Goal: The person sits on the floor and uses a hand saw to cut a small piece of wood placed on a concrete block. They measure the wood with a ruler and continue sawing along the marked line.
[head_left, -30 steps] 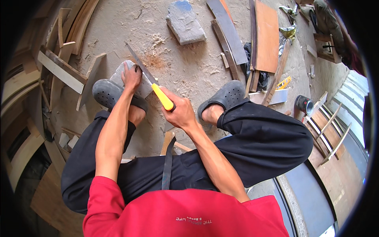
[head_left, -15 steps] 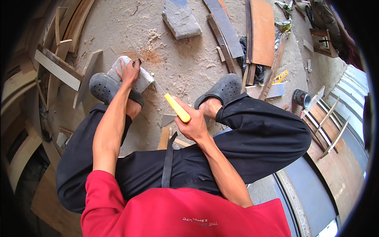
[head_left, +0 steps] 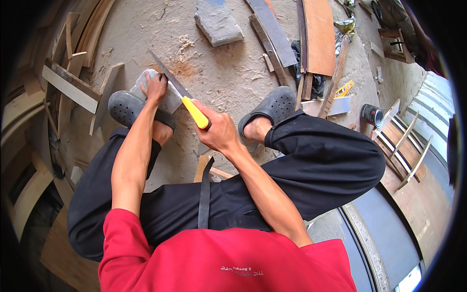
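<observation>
A person in a red shirt and black trousers is sitting low over a dusty concrete floor, both forearms reaching forward between the knees. The right hand is clenching the yellow handle of a handsaw, whose thin steel blade is running up and to the left, across the top of a pale grey block. The left hand is pressing down on that block, fingers curled over its far edge, just beside the blade. The block is lying on the floor against the left foot, which is wearing a dark grey clog; the right clog is standing well apart to the right. A strip of wood is poking out beneath the legs.

Beyond the block, orange-brown sawdust is dusting the floor near the blade tip. Farther off, a flat grey slab is lying near the top edge, with long boards beside it to the right. A small dark can, possibly paint, is standing at the right, and offcuts of timber are piling up along the left.
</observation>
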Tool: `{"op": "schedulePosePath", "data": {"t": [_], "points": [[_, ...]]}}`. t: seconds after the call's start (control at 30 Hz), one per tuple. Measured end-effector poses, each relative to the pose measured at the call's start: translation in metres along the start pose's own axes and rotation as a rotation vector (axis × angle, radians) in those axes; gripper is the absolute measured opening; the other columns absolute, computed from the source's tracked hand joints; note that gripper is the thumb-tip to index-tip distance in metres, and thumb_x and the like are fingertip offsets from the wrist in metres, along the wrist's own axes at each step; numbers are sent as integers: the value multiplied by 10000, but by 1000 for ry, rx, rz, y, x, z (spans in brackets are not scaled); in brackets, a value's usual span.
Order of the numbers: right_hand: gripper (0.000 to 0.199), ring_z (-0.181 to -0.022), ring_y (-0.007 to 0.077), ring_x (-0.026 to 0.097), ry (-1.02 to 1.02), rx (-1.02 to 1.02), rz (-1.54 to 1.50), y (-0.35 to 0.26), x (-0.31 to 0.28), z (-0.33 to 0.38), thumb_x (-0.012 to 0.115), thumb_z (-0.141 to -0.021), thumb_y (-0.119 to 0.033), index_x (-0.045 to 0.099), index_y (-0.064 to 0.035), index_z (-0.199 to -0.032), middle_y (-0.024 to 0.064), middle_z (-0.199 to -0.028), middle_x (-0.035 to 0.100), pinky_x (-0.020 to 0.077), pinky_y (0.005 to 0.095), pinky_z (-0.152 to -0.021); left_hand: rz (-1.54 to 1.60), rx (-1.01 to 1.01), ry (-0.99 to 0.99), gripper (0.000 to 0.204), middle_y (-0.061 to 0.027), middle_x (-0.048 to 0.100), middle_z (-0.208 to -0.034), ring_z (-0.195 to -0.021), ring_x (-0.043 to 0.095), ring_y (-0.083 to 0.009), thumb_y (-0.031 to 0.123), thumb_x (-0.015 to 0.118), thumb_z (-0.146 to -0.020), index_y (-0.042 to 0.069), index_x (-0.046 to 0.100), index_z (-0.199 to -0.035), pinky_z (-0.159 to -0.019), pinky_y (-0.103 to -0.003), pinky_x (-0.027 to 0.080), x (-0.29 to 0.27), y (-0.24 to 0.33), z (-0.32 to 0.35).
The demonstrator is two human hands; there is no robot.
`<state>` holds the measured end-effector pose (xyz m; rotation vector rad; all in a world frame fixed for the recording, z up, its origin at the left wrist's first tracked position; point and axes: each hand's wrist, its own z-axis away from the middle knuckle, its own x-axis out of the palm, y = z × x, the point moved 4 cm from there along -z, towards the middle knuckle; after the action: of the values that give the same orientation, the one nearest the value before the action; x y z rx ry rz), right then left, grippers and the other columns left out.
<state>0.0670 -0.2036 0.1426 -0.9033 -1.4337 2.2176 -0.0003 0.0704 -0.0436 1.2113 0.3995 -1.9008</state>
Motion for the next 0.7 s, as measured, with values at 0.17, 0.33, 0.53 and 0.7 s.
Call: {"op": "schedulePosePath", "data": {"t": [0.17,0.33,0.53,0.7], "points": [[562,-863,393,659,-6,-45,-68,5,-4,7,682,-767,-90,579,-116,-1319,219,-1054,668,560,400,-729,-42,30,-22,441,-101,498,-1427,-1478,124,-396,419,353,-980,173,635,-1214,-1116,-667,46,-3,1,3],[573,-843,390,661,-27,-12,-66,12,-3,3,687,-765,-96,575,-117,-1327,219,-1044,670,561,398,-716,-147,95,-24,413,-89,509,-1409,-1474,130,-400,388,352,-982,171,639,-1185,-1104,-689,49,-2,2,3],[580,-876,385,661,2,-76,-87,6,-7,6,678,-755,-85,579,-127,-1325,204,-1062,671,565,395,-746,-116,59,32,420,-85,537,-1381,-1468,156,-397,387,353,-984,163,651,-1177,-1096,-702,51,8,-10,-3],[582,-903,384,660,-40,1,-61,5,-3,-6,669,-751,-64,581,-128,-1322,203,-1109,661,564,392,-770,-53,57,88,441,-112,550,-1371,-1473,156,-385,398,350,-985,148,661,-1173,-1108,-684,30,4,-1,0]]}}
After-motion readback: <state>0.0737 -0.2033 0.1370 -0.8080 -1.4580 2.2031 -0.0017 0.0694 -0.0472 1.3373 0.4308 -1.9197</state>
